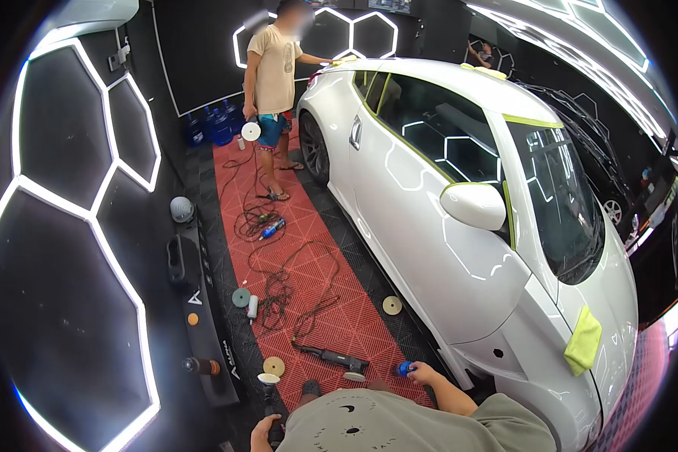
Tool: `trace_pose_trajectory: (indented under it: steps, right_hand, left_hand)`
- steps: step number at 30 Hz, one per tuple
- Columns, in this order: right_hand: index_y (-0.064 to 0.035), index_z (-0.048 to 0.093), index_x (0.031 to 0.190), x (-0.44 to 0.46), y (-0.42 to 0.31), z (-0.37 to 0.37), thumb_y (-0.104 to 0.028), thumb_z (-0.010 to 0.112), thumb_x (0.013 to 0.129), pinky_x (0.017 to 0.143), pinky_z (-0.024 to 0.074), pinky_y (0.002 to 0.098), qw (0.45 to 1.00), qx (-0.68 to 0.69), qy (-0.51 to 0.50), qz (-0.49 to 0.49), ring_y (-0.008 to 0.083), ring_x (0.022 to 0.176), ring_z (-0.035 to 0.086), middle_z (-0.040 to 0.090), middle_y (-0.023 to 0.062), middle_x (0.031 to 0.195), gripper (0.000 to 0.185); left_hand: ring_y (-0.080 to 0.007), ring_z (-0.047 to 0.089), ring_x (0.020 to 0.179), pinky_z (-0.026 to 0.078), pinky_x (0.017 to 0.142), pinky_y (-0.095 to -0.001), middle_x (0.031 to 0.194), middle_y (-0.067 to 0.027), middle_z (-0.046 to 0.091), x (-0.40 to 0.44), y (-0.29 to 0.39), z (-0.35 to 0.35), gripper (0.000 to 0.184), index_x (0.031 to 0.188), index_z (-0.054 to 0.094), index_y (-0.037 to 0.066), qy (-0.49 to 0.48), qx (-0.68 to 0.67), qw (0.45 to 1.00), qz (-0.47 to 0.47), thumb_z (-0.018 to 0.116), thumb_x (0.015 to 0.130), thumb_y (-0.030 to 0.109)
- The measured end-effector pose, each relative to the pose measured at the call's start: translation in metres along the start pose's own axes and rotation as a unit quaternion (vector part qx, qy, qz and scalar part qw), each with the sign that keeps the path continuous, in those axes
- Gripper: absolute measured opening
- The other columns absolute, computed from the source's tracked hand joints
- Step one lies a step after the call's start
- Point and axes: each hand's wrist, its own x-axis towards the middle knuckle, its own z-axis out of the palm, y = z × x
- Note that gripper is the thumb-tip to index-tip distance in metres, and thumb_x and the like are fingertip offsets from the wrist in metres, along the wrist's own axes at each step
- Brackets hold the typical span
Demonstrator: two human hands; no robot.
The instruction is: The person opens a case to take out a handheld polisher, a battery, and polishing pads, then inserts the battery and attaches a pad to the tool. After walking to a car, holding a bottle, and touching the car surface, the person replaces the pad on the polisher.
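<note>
At the bottom of the head view, my left hand [264,431] is closed around a black polisher [270,396] with a pale round pad at its top. My right hand [428,374] is wrapped round a small blue bottle [405,368], out beside the car's front wheel area. Between my hands, another black polisher [333,360] lies on the red floor mat with its pad to the right. A tan round pad [274,367] rests near the held polisher. The white car [422,241] stands on my right, with yellow-green tape along its window edges.
A person [275,71] stands near the car's rear, one hand on a cloth, the other holding a polisher [251,132]. Black cords [267,294] tangle over the mat. A yellow-green towel [583,340] lies on the front fender. A black bench-like panel [203,324] lines the left wall.
</note>
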Motion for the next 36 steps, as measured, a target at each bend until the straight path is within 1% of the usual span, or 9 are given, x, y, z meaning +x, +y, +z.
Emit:
trace_pose_trajectory:
  steps: [1,2,3,8,16,19,22,25,36]
  right_hand:
    - [0.0010,0.053,0.133,0.001,-0.011,0.004,-0.013,0.071,0.083,0.060,0.0530,0.0336,1.000,0.006,0.008,0.000,0.0192,0.069,0.065,0.068,0.0110,0.091,0.054]
    - [0.0014,0.052,0.133,0.005,-0.025,0.010,-0.013,0.071,0.084,0.062,0.0533,0.0331,0.999,0.019,0.016,-0.043,0.0191,0.073,0.065,0.068,0.0109,0.093,0.055]
    - [0.0017,0.051,0.134,0.000,-0.053,0.014,-0.014,0.071,0.084,0.063,0.0535,0.0326,0.995,0.031,0.027,-0.088,0.0189,0.076,0.066,0.068,0.0109,0.095,0.055]
    - [-0.0039,0.049,0.137,-0.048,-0.193,0.043,-0.014,0.066,0.090,0.084,0.0505,0.0312,0.957,0.019,0.021,-0.290,0.0166,0.095,0.063,0.067,0.0084,0.104,0.051]
    - [-0.0009,0.052,0.130,-0.133,-0.374,0.055,-0.006,0.064,0.089,0.098,0.0435,0.0356,0.769,0.022,0.219,-0.600,0.0274,0.114,0.056,0.057,0.0157,0.121,0.044]
    - [-0.0003,0.052,0.129,-0.162,-0.397,0.045,-0.007,0.065,0.087,0.101,0.0405,0.0361,0.729,0.042,0.280,-0.623,0.0274,0.114,0.055,0.056,0.0149,0.123,0.044]
    - [0.0004,0.051,0.132,-0.183,-0.398,0.030,-0.017,0.062,0.090,0.104,0.0387,0.0373,0.725,0.013,0.319,-0.611,0.0293,0.120,0.053,0.054,0.0174,0.130,0.047]
    - [0.0006,0.048,0.136,-0.199,-0.395,0.017,-0.020,0.061,0.091,0.106,0.0371,0.0403,0.725,-0.027,0.334,-0.601,0.0331,0.125,0.049,0.051,0.0193,0.134,0.051]
    - [-0.0043,0.048,0.139,-0.224,-0.400,0.020,-0.033,0.064,0.089,0.110,0.0318,0.0478,0.694,-0.176,0.390,-0.579,0.0374,0.132,0.041,0.045,0.0178,0.140,0.059]
  left_hand:
    - [-0.0253,0.060,0.047,0.053,0.045,-0.0381,0.065,-0.0137,0.061,-0.004,0.010,0.002,0.033,0.088,0.054,-0.006,0.021,0.016,1.000,-0.005,0.071,0.081,0.021]
    - [-0.0372,0.067,0.087,0.053,0.077,-0.0493,0.101,-0.0207,0.068,0.018,0.011,-0.005,0.067,0.116,0.060,-0.008,0.088,0.112,0.987,0.073,0.080,0.070,0.037]
    - [-0.0342,0.068,0.076,0.055,0.068,-0.0470,0.093,-0.0198,0.069,0.006,0.018,-0.005,0.055,0.108,0.061,-0.010,0.146,0.185,0.960,0.152,0.079,0.073,0.028]
    - [-0.0222,0.065,0.057,0.053,0.052,-0.0331,0.074,-0.0125,0.065,-0.045,0.080,0.007,0.034,0.099,0.058,-0.005,0.002,0.106,0.953,0.282,0.077,0.077,0.013]
    - [-0.0133,0.061,0.060,0.050,0.055,-0.0271,0.075,-0.0063,0.061,-0.161,0.150,0.045,0.050,0.115,0.048,-0.005,-0.155,0.241,0.801,0.526,0.078,0.081,0.018]
    - [-0.0106,0.060,0.069,0.048,0.062,-0.0259,0.083,-0.0066,0.061,-0.160,0.155,0.056,0.057,0.124,0.044,-0.006,-0.206,0.250,0.762,0.560,0.076,0.083,0.017]
    - [-0.0234,0.061,0.088,0.048,0.082,-0.0358,0.096,-0.0162,0.062,-0.182,0.156,0.058,0.074,0.126,0.046,-0.008,-0.150,0.285,0.708,0.628,0.078,0.075,0.035]
    - [-0.0233,0.068,0.074,0.052,0.075,-0.0321,0.081,-0.0129,0.068,-0.189,0.156,0.061,0.082,0.130,0.045,-0.011,-0.097,0.320,0.656,0.677,0.078,0.073,0.037]
    - [-0.0175,0.064,0.074,0.052,0.072,-0.0316,0.090,-0.0114,0.065,-0.185,0.155,0.063,0.066,0.122,0.050,-0.006,-0.132,0.295,0.656,0.682,0.079,0.071,0.027]
